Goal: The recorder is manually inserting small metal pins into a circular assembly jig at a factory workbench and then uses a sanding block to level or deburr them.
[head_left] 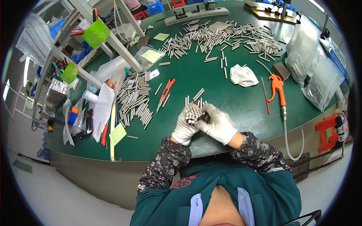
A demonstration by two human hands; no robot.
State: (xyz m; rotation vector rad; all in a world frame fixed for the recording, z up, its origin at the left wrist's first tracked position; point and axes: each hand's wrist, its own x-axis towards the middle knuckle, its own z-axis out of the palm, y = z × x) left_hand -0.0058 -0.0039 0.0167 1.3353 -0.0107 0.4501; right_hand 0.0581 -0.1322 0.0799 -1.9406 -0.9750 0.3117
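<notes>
both hands gloved in white, at the near edge of the green table (226, 98). left hand (184, 126) wraps around a bundle of short metal rods (193, 113), held upright, ends showing in a tight cluster. right hand (220, 124) closes against the bundle's other side, fingers curled, pressing it toward the left. a few loose rods (198, 95) lie just beyond the hands. to the left, a sorted-looking row of rods (134, 101) beside an orange-handled cutter (166, 94). far across the table, a big scattered heap of rods (226, 37), untouched. judged from this: one handful gathered, some laid by, most of the stock yet to be handled. orange air gun (278, 88) and crumpled white cloth (243, 75) to the right.
</notes>
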